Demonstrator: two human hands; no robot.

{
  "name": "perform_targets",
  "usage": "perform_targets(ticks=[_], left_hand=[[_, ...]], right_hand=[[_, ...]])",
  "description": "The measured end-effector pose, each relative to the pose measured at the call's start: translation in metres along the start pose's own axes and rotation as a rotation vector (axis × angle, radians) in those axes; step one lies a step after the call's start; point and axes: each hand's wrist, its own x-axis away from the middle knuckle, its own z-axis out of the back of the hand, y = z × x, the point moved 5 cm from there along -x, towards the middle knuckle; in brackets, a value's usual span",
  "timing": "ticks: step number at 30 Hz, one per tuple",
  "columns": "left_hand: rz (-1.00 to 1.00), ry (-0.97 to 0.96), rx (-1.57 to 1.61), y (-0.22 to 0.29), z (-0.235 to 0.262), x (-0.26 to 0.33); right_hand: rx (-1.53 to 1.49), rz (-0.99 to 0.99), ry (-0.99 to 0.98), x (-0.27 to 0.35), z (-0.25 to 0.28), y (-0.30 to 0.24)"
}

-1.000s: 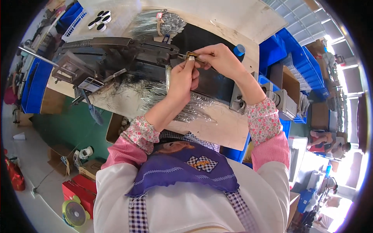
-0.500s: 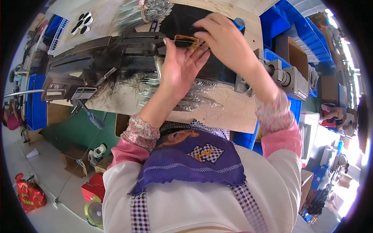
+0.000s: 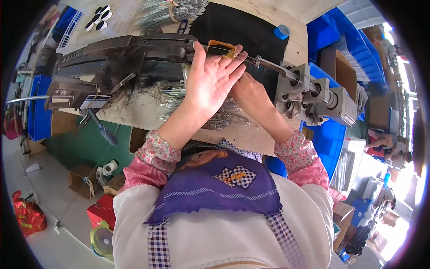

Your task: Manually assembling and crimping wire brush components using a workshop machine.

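My left hand [image 3: 207, 87] is palm up with its fingers stretched out, beside the thin wires that run between the two sides of a metal machine. A small yellow-orange rectangular frame [image 3: 230, 54] sits at its fingertips, by the wires; whether the fingers bear it I cannot tell. Close by on the right, my right hand [image 3: 255, 92] is lower, its fingers mostly hidden behind the left hand. The long dark metal arm [image 3: 152, 45] of the machine ends near my left thumb. At the right, a metal rod [image 3: 273, 66] leads into the shaft unit [image 3: 295, 83].
Silvery wire pieces [image 3: 228, 114] lie in a pile below my hands, and a tied bundle [image 3: 168, 13] lies at the back. Dark loose fibres [image 3: 134, 92] cover the bench at left. A blue tape roll [image 3: 281, 32] stands on the far right. Blue bins [image 3: 322, 31] are beyond.
My right hand has come down from above the wires to below them, beside my left hand. The rod and shaft unit at right are now uncovered. My left hand has hardly moved.
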Motion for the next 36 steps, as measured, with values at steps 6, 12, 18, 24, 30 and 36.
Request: perform_targets(ticks=[6, 12, 18, 24, 30, 36], left_hand=[[0.003, -0.037, 0.056, -0.001, 0.001, 0.000], [0.068, -0.100, 0.134, 0.000, 0.009, -0.002], [0.053, -0.111, 0.181, -0.001, 0.003, 0.001], [0.117, -0.338, 0.391, -0.003, -0.005, 0.000], [0.069, -0.081, 0.192, -0.005, 0.007, 0.001], [0.029, 0.021, 0.151, 0.011, 0.006, 0.007]], right_hand=[[0.211, 0.043, 0.133, 0.013, 0.016, -0.007], [-0.110, -0.150, 0.146, 0.044, 0.078, -0.011], [-0.030, 0.028, 0.362, 0.007, 0.132, -0.028], [0.086, 0.155, 0.350, -0.036, 0.112, -0.037], [-0.231, -0.053, 0.278, -0.046, 0.121, 0.014], [-0.191, 0.094, 0.211, -0.062, 0.109, -0.002]])
